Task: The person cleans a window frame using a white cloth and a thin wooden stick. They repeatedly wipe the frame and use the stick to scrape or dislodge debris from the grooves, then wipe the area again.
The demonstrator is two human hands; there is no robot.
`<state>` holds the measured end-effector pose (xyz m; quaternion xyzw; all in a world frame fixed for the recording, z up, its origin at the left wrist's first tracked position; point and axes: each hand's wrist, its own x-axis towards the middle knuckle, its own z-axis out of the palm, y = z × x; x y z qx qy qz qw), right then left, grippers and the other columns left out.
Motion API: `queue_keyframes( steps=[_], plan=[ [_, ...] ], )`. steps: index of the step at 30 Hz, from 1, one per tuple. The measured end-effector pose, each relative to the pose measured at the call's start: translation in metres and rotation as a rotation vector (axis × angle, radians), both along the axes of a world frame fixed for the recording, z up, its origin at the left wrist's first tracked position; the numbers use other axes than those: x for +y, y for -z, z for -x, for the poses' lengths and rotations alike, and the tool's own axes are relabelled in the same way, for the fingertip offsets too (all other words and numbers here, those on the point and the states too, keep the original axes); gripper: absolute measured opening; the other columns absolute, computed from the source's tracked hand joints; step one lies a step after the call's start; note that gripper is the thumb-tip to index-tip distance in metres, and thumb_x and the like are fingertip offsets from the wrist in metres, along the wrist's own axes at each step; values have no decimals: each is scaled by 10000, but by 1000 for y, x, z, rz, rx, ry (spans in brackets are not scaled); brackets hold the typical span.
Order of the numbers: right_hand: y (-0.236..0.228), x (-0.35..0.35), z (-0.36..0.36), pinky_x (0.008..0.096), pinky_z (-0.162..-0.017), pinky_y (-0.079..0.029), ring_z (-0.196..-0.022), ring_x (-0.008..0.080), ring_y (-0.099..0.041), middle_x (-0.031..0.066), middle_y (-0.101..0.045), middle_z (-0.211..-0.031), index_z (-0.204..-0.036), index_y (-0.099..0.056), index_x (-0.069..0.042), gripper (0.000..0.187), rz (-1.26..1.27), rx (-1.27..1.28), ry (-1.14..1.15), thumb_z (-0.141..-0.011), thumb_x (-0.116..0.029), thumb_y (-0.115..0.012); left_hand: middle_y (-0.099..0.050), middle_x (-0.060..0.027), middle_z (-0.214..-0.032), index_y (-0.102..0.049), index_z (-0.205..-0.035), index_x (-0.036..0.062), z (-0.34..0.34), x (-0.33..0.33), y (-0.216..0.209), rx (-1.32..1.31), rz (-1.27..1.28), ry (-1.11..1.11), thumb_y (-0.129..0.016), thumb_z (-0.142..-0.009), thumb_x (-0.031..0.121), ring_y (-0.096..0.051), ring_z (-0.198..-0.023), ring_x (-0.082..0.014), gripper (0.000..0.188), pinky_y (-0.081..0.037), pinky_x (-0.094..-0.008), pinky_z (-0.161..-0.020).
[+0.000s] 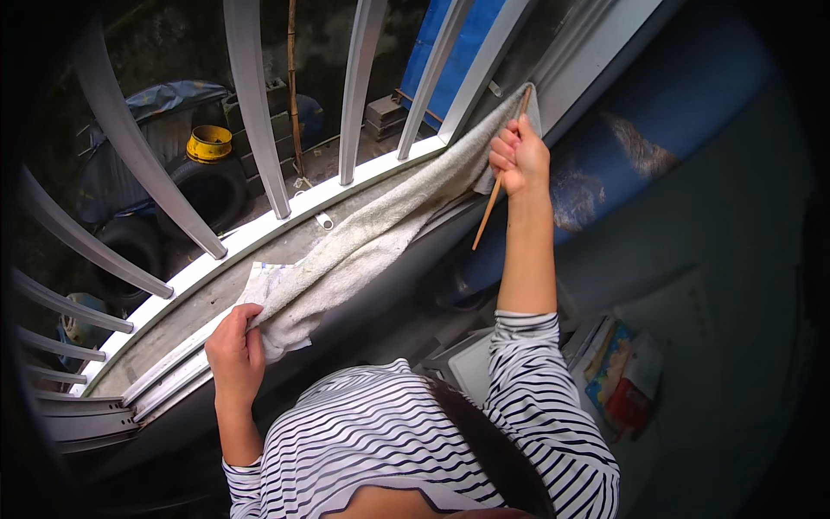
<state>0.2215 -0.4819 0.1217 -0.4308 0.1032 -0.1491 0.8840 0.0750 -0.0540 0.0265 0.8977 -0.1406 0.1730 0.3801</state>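
Note:
A pale grey-white towel [367,238] stretches diagonally along the window sill, from lower left to upper right. Its lower left end is pinched in my left hand [235,350], where a lighter corner sticks up. My right hand [521,157] is closed round a thin wooden stick [488,212], like a chopstick. The stick's upper end sits under the towel's far corner, by the window frame, and its lower end points down past my fist. Whether my right fingers also grip some towel cannot be seen. The towel covers part of the sill and the track.
White window bars [259,112] rise beyond the sill [186,316]; a sliding track [173,385] runs at lower left. Outside are tyres [207,195], a yellow rim [209,144] and a blue sheet [441,60]. Blue worn panelling [622,164] and books [609,363] are at right.

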Motion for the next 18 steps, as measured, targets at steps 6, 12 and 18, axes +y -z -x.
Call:
queue_keyframes(
  steps=[6,12,18],
  plan=[
    [12,-7,-12,246,-347,-183,-402,86,-259,-37,-321,-535,-776,-473,-130,350,-69,6,-28,-1044,-350,-424,-639,-172,-834,-619,-963,14,-4,-3,6,-22,9,-4,-562,-739,-105,-637,-736,-335,259,-498,-357,-677],
    [111,15,-22,245,-341,-192,-388,95,-276,-30,-324,-541,-722,-423,-144,417,-318,334,35,-1036,-417,-392,-644,-178,-872,-620,-973,3,7,0,10,7,25,-14,-567,-744,-107,-643,-782,-339,259,-503,-352,-712],
    [102,2,-5,239,-351,-242,-394,94,-289,-25,-328,-538,-778,-451,-77,377,-672,180,-129,-1054,-312,-350,-655,-170,-910,-629,-992,2,9,7,8,-7,-12,4,-571,-742,-105,-644,-831,-348,278,-508,-372,-736]
  ],
)
